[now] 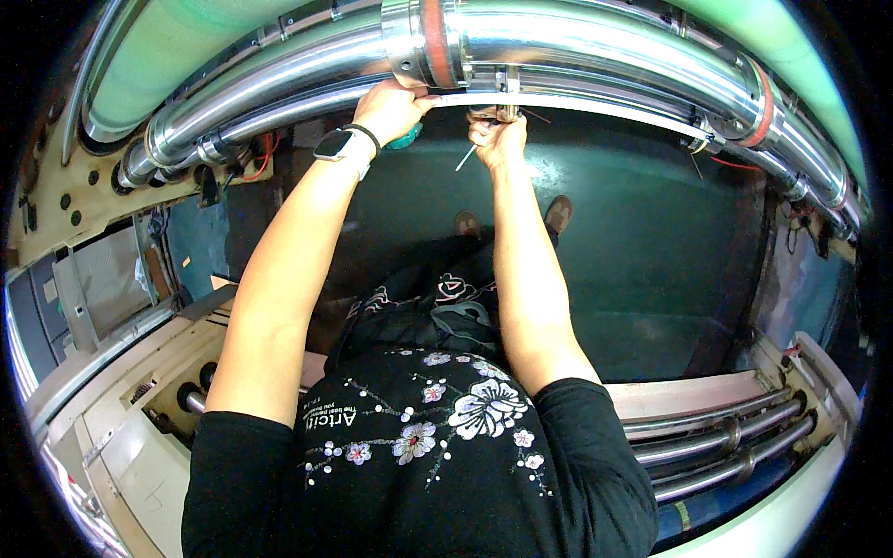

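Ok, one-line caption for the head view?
Left hand braces on chrome roller; right hand works a thin tool below it.

Chrome steel roller shaft (577,42): long, shiny, runs horizontal across top of view, bowed by lens. Wide chrome collar with orange-red ring (423,42) sits on it at centre. Thin metal bar (595,100) runs just below shaft. Slim silvery tool (466,157), likely hex key, angled down-left beneath bar.
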Motion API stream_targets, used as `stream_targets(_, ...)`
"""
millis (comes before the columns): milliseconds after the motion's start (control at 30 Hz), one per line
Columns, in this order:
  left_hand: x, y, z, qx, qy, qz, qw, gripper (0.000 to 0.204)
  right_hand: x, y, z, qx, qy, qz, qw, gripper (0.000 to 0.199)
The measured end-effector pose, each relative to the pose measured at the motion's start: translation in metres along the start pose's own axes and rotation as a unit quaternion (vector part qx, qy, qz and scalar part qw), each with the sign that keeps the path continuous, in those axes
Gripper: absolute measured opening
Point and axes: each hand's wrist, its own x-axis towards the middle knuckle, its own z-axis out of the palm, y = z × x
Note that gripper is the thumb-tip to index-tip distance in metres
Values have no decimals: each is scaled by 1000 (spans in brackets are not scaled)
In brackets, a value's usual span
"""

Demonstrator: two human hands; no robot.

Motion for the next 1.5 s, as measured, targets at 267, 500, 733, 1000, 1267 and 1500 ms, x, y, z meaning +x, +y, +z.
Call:
stream_targets(267,-1,-1,0,-8,-4,4,1000,28,-6,-2,2,-33,5,9,999,44)
stream_targets(500,-1,0,0,-15,27,14,999,30,-4,-12,-5,-87,-29,47,995,49)
stream_targets(733,2,-8,7,0,22,38,999,28,5,-17,-8,-87,-76,58,992,39)
stream_targets(1000,3,-13,11,14,22,34,999,30,8,-15,-5,-55,-51,51,996,32)
stream_targets(1267,2,-8,7,9,10,15,1000,31,11,-16,-9,-47,-58,47,996,33)
stream_targets(1500,4,-12,12,11,36,43,998,31,16,-17,-13,-51,-59,42,996,33)
